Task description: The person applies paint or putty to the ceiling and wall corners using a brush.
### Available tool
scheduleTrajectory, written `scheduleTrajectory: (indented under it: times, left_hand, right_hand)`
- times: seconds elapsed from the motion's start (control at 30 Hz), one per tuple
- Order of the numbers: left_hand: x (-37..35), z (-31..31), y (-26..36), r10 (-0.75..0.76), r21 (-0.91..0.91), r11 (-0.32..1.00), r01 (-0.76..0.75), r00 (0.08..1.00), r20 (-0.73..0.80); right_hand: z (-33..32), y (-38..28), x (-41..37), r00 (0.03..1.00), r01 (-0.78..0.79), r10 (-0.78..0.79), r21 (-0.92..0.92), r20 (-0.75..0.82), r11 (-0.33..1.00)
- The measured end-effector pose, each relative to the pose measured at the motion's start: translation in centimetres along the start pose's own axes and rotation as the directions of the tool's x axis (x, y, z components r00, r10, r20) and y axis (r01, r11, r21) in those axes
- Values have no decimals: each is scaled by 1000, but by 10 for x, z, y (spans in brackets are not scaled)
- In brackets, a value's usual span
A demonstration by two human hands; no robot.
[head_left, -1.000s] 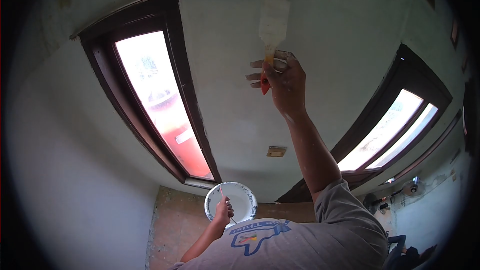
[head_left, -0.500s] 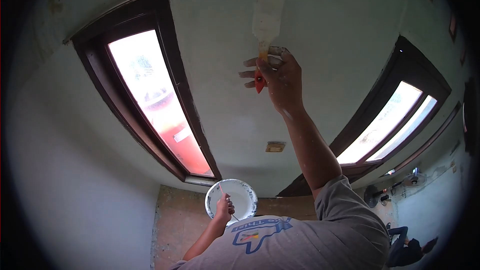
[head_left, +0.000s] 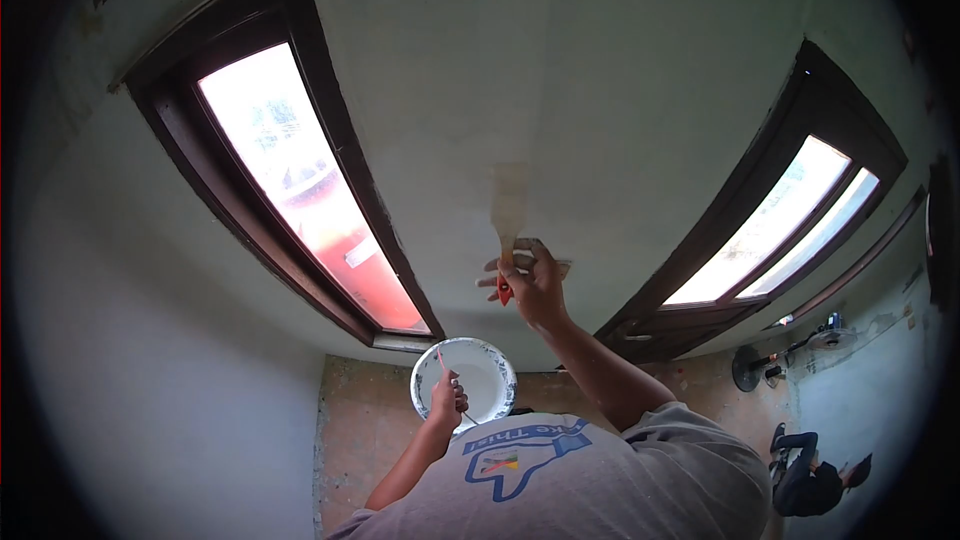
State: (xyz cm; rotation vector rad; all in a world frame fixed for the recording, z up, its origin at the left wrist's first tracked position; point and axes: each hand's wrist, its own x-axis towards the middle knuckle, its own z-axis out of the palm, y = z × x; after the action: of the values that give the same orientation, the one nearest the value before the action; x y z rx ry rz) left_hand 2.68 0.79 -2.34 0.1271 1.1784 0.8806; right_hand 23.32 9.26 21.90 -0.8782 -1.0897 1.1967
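Observation:
My right hand (head_left: 532, 285) is closed on the handle of a wide brush (head_left: 508, 205) with a red handle end. The brush points up, with its pale bristles against the light wall (head_left: 450, 90). Behind the hand, a wall switch plate is mostly hidden. Lower down, my left hand (head_left: 449, 398) is closed on the handle of a white bucket (head_left: 490, 370), whose rim has dark smears. The contents of the bucket look pale.
A dark-framed window (head_left: 300, 170) is at the left, a dark-framed door (head_left: 690, 270) with glass panes at the right. A standing fan (head_left: 748, 368) and a crouching person (head_left: 808, 485) are at the lower right. Brown floor (head_left: 360, 420) lies below.
My right hand has come down the wall with the brush, from near the top to just above the switch plate. My left hand still holds the bucket.

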Motion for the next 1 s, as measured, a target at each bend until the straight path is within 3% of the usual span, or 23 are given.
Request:
scheduleTrajectory:
  times: [0.03,0.17,0.4,0.47,0.63,1.0]
  left_hand:
    - [1,0,0,2,0,1000,-2,1000,4]
    - [0,-1,-4,17,-9,1000,-16,1000,12]
    - [-1,-1,-2,28,-1,1000,-28,999,27]
    - [0,-1,-2,23,0,1000,-23,999,26]
    - [0,-4,-4,24,13,1000,-25,999,37]
    - [-3,2,0,26,28,999,-26,999,23]
  right_hand:
    - [-4,11,-8,998,-55,55,-13,-29,998]
    - [-10,28,-34,999,-32,32,3,-23,999]
    - [10,-96,11,902,425,-427,44,71,904]
    - [17,-137,30,852,522,-519,-26,77,853]
    - [28,-195,55,840,540,-529,-86,120,838]
    - [30,-210,76,847,527,-516,-73,128,847]
